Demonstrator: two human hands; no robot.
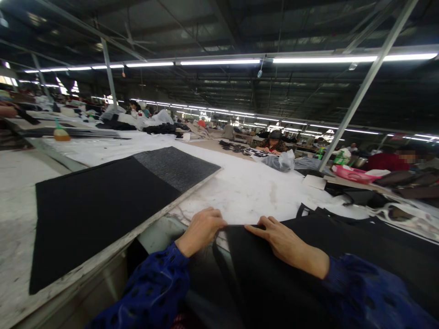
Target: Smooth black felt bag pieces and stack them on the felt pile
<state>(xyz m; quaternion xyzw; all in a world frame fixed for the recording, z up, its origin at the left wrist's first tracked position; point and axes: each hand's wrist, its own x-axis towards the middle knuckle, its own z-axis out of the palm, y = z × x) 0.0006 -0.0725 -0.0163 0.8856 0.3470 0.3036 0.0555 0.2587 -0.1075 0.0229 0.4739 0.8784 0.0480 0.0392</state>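
Observation:
A black piece of fabric (274,283) lies in front of me, across the near edge of a white worktable (247,187). My left hand (202,230) is closed on the fabric's far edge, fingers curled over it. My right hand (286,244) rests on the same edge a little to the right, fingers bent and pressing the cloth, thumb pointing left. Both arms wear blue sleeves with dark dots.
A large black sheet (92,205) and a grey sheet (176,167) lie flat on the table to the left. More dark cloth (360,196), a plastic bag (281,162) and a pink basin (353,173) sit at the right. Other people work at far tables. A slanted metal pole (363,91) rises right.

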